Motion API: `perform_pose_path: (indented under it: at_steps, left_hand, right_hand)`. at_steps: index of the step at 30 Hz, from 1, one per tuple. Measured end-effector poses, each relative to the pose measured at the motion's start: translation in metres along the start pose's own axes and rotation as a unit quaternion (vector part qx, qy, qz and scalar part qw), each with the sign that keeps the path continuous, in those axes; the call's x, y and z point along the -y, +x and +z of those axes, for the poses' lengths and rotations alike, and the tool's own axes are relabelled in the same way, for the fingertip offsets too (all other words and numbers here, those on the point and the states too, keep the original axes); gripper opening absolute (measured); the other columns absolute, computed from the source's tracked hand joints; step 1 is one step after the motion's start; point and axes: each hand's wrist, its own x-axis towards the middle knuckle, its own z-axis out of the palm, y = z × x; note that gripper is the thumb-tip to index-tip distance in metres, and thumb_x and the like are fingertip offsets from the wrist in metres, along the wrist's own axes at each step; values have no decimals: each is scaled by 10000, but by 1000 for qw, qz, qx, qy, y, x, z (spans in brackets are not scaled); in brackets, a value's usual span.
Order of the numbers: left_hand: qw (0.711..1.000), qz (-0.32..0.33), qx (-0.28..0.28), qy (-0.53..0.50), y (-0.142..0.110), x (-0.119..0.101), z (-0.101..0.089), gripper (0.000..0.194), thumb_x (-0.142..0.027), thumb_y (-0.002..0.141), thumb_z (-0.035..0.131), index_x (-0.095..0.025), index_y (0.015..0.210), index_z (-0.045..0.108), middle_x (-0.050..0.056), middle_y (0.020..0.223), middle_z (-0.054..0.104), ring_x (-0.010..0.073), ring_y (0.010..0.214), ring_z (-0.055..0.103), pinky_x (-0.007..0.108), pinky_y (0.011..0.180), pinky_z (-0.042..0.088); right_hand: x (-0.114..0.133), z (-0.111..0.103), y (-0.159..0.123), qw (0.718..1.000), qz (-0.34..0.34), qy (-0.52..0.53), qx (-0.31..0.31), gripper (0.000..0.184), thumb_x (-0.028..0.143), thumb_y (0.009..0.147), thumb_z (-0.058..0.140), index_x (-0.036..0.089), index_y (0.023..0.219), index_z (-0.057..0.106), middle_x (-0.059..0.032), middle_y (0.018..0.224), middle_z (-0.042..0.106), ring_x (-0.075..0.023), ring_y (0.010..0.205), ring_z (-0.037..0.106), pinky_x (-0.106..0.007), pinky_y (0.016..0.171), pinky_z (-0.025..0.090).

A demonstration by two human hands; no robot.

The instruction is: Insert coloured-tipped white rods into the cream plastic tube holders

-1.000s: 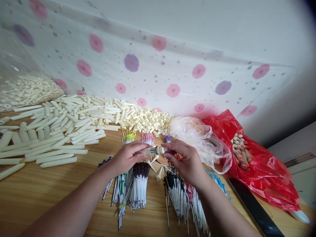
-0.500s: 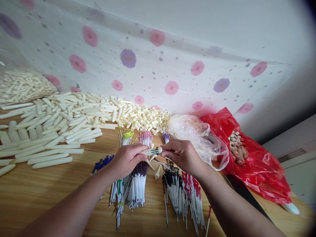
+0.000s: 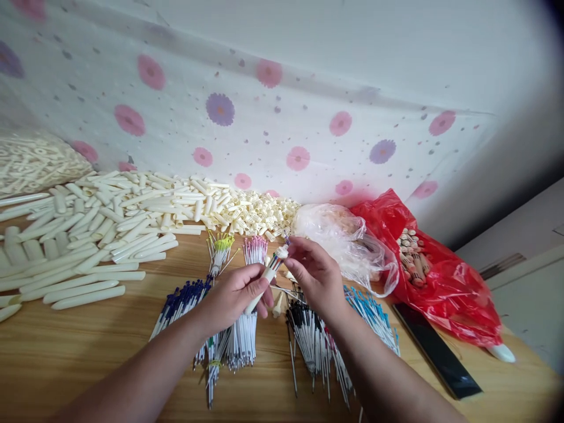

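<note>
My left hand [image 3: 244, 294] is closed around the cream barrel of a multicolour pen [image 3: 272, 267], which tilts up to the right. Coloured sliders show in the slots near its upper end. At that end, the bent thumb and fingers of my right hand [image 3: 315, 273] pinch the pale tip. Below the hands lie bundles of pen refills: dark blue ones [image 3: 187, 296], white-stemmed ones [image 3: 241, 343], black-topped ones [image 3: 306, 329] and light blue ones [image 3: 374, 317]. Yellow-topped refills [image 3: 220, 249] and pink-topped refills [image 3: 255, 251] stand out behind.
Cream pen barrels [image 3: 92, 235] heap up at the left, with short slotted pieces [image 3: 259, 211] behind. A clear plastic bag [image 3: 348, 241] and a red bag [image 3: 458, 294] holding pen parts sit at the right. Near them lies a flat black object [image 3: 436, 352].
The pen has turned from nearly level to tilted upward. My right hand has rolled so its palm side shows more. The view has shifted slightly, uncovering the light blue refills.
</note>
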Motion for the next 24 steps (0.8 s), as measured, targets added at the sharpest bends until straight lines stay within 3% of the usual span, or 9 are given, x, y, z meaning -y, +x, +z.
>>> perform_pose_path:
  at_steps: [4, 9, 11, 13, 18, 21, 24]
  left_hand:
    - [997, -8, -14, -70, -4, -5, 22, 320, -484, 884, 509, -165, 859, 524, 8, 721, 646, 134, 579, 641, 240, 552, 447]
    - [989, -20, -9, -143, -9, -8, 50, 329, -484, 861, 556, -155, 879, 546, 17, 689, 645, 137, 563, 627, 232, 524, 438]
    - [982, -23, -13, -188, -12, -9, 62, 313, -465, 856, 574, -155, 889, 548, 18, 686, 642, 129, 560, 618, 224, 523, 441]
    - [973, -29, -20, -230, -15, -11, 73, 299, -450, 854, 584, -157, 903, 547, 17, 675, 644, 119, 538, 606, 211, 510, 436]
    - [956, -45, -9, -289, -18, -14, 94, 291, -433, 848, 599, -147, 885, 553, 30, 634, 662, 123, 487, 611, 197, 480, 425]
    - [952, -50, 3, -301, -16, -17, 103, 278, -414, 848, 603, -142, 885, 562, 34, 623, 668, 130, 480, 619, 200, 485, 431]
    - [953, -59, 7, -298, -14, -21, 112, 276, -411, 842, 609, -141, 874, 561, 34, 613, 669, 129, 466, 617, 196, 479, 421]
  right_hand:
    - [11, 3, -9, 981, 92, 169, 0, 272, 263, 753, 678, 226, 1018, 630, 13, 754, 578, -109, 657, 572, -259, 599, 522]
    - [23, 4, -26, 913, 184, 364, 8, 328, 225, 689, 688, 249, 990, 560, 44, 722, 531, -66, 497, 475, -186, 419, 423]
    - [24, 0, -34, 915, 190, 355, 14, 355, 236, 705, 672, 258, 1031, 536, 42, 729, 518, -67, 480, 451, -181, 386, 400]
    - [24, -8, -41, 937, 165, 308, 11, 389, 257, 724, 667, 261, 1088, 531, 23, 782, 528, -82, 538, 482, -195, 425, 434]
    - [24, -43, -52, 991, 44, 127, 16, 404, 337, 823, 605, 290, 1222, 553, -48, 1041, 569, -148, 835, 575, -304, 708, 538]
    - [27, -60, -57, 997, 15, 72, 21, 346, 345, 864, 574, 292, 1205, 590, -59, 1094, 569, -167, 917, 576, -336, 782, 522]
    - [29, -69, -62, 995, 23, 92, 11, 296, 334, 870, 571, 282, 1158, 613, -53, 1056, 593, -173, 921, 577, -334, 781, 518]
